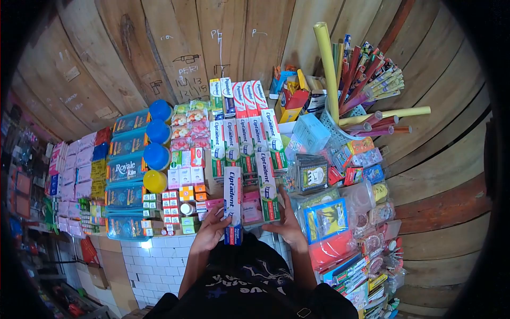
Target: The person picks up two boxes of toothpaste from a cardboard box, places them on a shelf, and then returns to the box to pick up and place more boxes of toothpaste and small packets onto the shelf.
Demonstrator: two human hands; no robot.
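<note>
My left hand (213, 227) is closed on the lower part of a white and blue Ciptadent toothpaste box (232, 199), its thumb across the side. My right hand (288, 227) has its fingers spread about the lower right corner of a white and green toothpaste box (268, 186), index finger along the side and thumb below the end. That box leans slightly and overlaps a row of similar Ciptadent boxes (245, 139) standing behind. Between my hands a pink packet (251, 208) shows behind the boxes.
Left of the toothpaste stand small medicine boxes (171, 204), blue-lidded jars (157, 157) and Royale packs (126, 169). To the right are a light blue basket (340, 130) of rolled paper, a blue-framed packet (325, 219) and bagged goods. A plank wall (234, 48) rises behind.
</note>
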